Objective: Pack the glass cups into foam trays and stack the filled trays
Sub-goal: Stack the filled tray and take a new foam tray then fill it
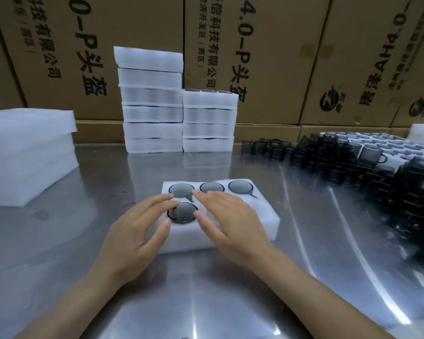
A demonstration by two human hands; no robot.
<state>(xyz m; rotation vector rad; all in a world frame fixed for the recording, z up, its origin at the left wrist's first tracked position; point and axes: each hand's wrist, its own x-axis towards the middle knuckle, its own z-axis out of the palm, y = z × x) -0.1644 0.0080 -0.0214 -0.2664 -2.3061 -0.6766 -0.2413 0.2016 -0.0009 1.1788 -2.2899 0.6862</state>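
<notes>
A white foam tray lies on the metal table in front of me. Three dark glass cups sit in its back row, and a fourth cup sits in the front left pocket. My left hand rests over the tray's left side with fingers spread, fingertips at that cup's rim. My right hand lies flat over the tray's middle and right front, hiding the pockets beneath it. Neither hand grips anything.
Two stacks of filled foam trays stand at the back. A pile of foam sheets sits at the left. Several loose dark glass cups crowd the right side. Cardboard boxes form a wall behind.
</notes>
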